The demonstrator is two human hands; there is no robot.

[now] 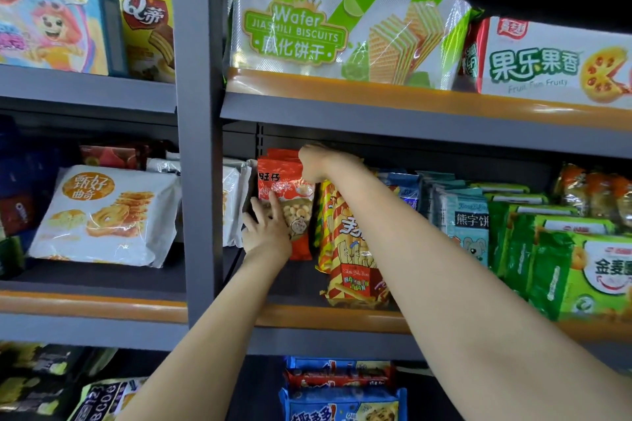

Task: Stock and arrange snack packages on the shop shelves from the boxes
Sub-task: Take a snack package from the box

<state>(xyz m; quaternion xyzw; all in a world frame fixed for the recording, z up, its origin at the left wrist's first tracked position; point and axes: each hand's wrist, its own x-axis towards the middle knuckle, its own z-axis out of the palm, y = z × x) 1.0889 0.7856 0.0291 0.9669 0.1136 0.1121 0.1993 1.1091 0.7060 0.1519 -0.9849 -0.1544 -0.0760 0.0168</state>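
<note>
Upright on the middle shelf [301, 316] stands a red snack bag with small round biscuits [284, 181], just right of the grey upright post. My left hand [265, 225] presses flat on the bag's lower front, fingers spread and straight. My right hand [316, 162] curls over the top right corner of the red bag and grips it from above. A yellow and red striped stick-snack bag [349, 256] leans right beside it, partly behind my right forearm.
White cookie bags [102, 215] lie left of the post [198, 147]. Blue bear-biscuit packs [468, 225] and green packs [581, 270] fill the shelf's right side. A green wafer pack [342, 27] sits on the shelf above. Blue and red packs [342, 396] lie on the shelf below.
</note>
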